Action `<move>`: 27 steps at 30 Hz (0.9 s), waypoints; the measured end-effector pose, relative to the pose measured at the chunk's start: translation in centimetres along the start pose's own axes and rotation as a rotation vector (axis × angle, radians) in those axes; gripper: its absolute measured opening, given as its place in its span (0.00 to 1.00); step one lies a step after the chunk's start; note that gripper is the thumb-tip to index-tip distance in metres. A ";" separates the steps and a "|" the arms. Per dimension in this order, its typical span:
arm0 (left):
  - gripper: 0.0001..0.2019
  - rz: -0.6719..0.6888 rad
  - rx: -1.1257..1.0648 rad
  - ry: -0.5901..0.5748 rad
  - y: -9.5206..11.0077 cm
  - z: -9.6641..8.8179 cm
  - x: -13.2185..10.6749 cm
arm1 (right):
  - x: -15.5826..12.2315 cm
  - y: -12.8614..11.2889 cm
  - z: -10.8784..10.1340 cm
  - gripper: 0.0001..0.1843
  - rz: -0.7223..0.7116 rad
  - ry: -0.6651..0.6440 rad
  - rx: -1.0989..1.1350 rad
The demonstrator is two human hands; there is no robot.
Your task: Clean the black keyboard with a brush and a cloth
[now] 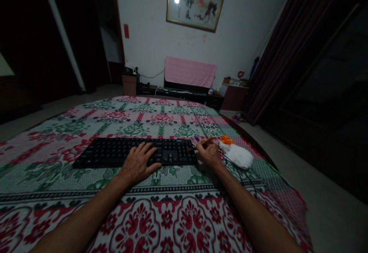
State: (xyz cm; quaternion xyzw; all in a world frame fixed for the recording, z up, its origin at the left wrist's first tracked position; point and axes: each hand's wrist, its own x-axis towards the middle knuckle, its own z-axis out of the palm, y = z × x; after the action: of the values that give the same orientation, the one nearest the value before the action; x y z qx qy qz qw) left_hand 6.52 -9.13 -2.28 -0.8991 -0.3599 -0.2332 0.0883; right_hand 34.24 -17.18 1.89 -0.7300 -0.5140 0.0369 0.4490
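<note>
A black keyboard point(115, 151) lies on the patterned cloth in front of me. My left hand point(139, 160) rests flat on its middle part, fingers spread over the keys. At the keyboard's right end, my right hand point(209, 154) is closed around a slim brown brush point(192, 149). Its dark tip points left over the number keys. Just right of that hand sit a bundled white cloth point(238, 156) and an orange item point(226, 139) I cannot identify. A small purple thing point(196, 138) shows behind the keyboard's right end.
Black cable point(243, 174) runs beside the white cloth. The red, green and white cloth point(161, 119) covers the large table. Beyond it stands a low cabinet point(146, 89) with a pink towel point(189, 71) draped over a dark screen. A dark curtain point(276, 53) hangs at the right.
</note>
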 end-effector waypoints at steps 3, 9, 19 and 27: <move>0.29 -0.002 0.007 -0.006 0.1 -0.1 0.0 | 0.3 0.2 -0.6 0.16 0.001 0.074 0.013; 0.29 -0.003 0.007 -0.002 -0.1 0.1 0.0 | -0.4 0.1 0.8 0.12 -0.150 -0.086 0.315; 0.29 0.008 0.000 0.016 0.0 0.0 0.0 | 0.3 1.1 0.5 0.12 -0.051 0.100 0.057; 0.30 0.002 0.005 0.002 0.0 0.1 0.0 | -0.6 -0.4 1.3 0.14 -0.096 -0.088 0.437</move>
State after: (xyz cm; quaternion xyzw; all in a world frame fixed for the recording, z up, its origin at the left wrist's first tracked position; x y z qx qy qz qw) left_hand 6.53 -9.10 -2.35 -0.8989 -0.3597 -0.2330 0.0910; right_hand 32.98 -16.84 1.18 -0.5878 -0.5472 0.1575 0.5747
